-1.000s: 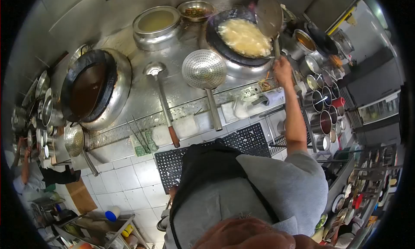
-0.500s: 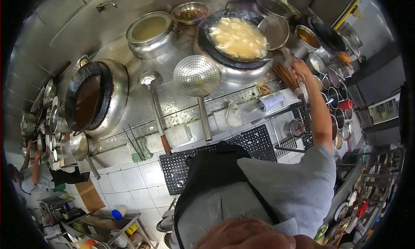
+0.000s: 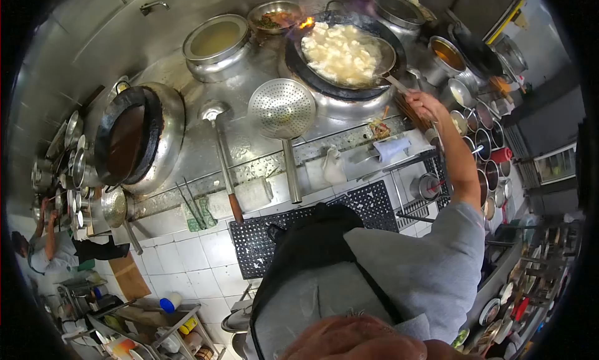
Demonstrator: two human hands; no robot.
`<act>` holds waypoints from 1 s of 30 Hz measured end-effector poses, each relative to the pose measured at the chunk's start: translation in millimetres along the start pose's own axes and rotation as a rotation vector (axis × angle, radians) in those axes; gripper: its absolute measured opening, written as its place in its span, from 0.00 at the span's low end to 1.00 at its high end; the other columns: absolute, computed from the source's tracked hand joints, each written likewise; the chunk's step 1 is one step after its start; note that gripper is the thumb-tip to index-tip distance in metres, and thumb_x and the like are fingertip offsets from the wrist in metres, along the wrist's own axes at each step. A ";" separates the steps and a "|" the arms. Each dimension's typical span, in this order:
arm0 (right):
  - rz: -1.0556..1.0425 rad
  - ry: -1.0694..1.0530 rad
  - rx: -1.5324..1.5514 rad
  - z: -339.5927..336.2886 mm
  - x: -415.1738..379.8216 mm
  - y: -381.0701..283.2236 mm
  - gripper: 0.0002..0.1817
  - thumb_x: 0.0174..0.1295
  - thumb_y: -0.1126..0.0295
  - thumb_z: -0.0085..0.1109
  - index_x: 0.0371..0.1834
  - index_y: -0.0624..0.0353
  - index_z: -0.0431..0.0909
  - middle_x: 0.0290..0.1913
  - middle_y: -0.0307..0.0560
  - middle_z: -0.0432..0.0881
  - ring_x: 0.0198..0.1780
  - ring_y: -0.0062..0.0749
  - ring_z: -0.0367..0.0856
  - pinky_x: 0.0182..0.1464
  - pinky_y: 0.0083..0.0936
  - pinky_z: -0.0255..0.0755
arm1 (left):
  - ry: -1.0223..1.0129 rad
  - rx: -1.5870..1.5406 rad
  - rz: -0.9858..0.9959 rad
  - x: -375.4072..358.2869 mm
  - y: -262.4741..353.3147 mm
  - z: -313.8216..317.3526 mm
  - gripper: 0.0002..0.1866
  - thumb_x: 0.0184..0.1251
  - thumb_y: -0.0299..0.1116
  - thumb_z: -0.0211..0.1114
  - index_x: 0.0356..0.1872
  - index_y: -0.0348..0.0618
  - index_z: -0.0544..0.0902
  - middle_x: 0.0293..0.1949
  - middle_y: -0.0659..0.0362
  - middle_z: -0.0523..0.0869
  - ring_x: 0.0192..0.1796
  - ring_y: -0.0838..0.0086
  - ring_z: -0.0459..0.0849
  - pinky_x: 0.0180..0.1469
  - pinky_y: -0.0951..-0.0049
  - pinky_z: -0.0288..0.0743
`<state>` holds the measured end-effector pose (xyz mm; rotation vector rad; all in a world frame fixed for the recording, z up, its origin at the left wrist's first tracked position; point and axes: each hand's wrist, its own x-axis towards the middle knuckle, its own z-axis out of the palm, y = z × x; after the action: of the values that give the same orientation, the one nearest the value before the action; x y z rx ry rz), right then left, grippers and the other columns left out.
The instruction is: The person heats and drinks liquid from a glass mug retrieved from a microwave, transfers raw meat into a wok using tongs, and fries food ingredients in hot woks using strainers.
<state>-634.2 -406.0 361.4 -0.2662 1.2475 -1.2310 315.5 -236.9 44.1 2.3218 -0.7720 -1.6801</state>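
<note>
My right hand (image 3: 424,104) is closed around the handle of a round skimmer (image 3: 388,55). The head of that skimmer lies at the right side inside a large black wok (image 3: 394,82), partly under the food. Pale white pieces (image 3: 337,51) cook in bubbling liquid there. A small orange flame (image 3: 306,23) shows at the wok's upper left rim. Below my right hand is a bamboo brush (image 3: 409,115). My left hand does not show.
A perforated strainer (image 3: 282,109) and a ladle (image 3: 215,113) lie across the steel counter. A second wok (image 3: 153,123) with dark liquid stands left, a lidded-rim pot (image 3: 216,38) behind. Several containers (image 3: 482,141) line the right. Another person (image 3: 50,247) is at far left.
My right hand has moved slightly left and up, and the skimmer has gone from the wok's right rim down into the food. A flame has appeared at the rim.
</note>
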 end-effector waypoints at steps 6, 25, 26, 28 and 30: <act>0.066 -0.164 -0.093 6.2 5.0 -8.0 0.07 0.75 0.75 0.40 0.50 0.54 0.66 0.25 0.31 0.67 0.12 0.10 0.59 0.08 0.11 0.54 | -0.007 0.032 0.007 -2.3 5.8 5.6 0.13 0.67 0.43 0.58 0.42 0.49 0.84 0.36 0.56 0.86 0.38 0.60 0.85 0.39 0.56 0.80; -0.192 0.110 -0.099 57.1 -23.8 -9.9 0.07 0.70 0.76 0.42 0.32 0.60 0.68 0.15 0.34 0.62 0.11 0.15 0.58 0.11 0.18 0.56 | -0.091 0.222 0.107 49.5 -2.7 27.6 0.14 0.67 0.45 0.57 0.44 0.50 0.85 0.38 0.56 0.87 0.41 0.57 0.86 0.42 0.56 0.80; -0.170 0.185 -0.129 63.6 -25.9 -19.4 0.07 0.69 0.76 0.43 0.32 0.60 0.68 0.15 0.35 0.62 0.11 0.16 0.58 0.11 0.19 0.57 | -0.096 0.236 0.119 53.8 -4.1 28.4 0.14 0.67 0.45 0.57 0.44 0.50 0.85 0.38 0.56 0.88 0.41 0.57 0.86 0.42 0.56 0.80; -0.213 0.300 -0.248 76.8 -22.4 -32.0 0.05 0.67 0.75 0.47 0.32 0.62 0.69 0.16 0.38 0.65 0.11 0.20 0.60 0.12 0.22 0.57 | -0.105 0.274 0.145 67.1 -9.9 30.9 0.14 0.68 0.45 0.57 0.44 0.50 0.85 0.39 0.55 0.88 0.41 0.57 0.86 0.42 0.56 0.80; -0.259 0.417 -0.560 102.4 -23.9 -41.7 0.07 0.64 0.74 0.50 0.27 0.61 0.70 0.17 0.39 0.69 0.11 0.21 0.63 0.10 0.22 0.56 | -0.113 0.326 0.176 75.1 -11.3 33.1 0.15 0.68 0.45 0.57 0.44 0.50 0.85 0.39 0.55 0.88 0.42 0.56 0.86 0.43 0.56 0.80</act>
<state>-569.7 -448.1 444.2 -0.6151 1.9665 -1.1643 305.7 -259.8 -34.9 2.2853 -1.3200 -1.7278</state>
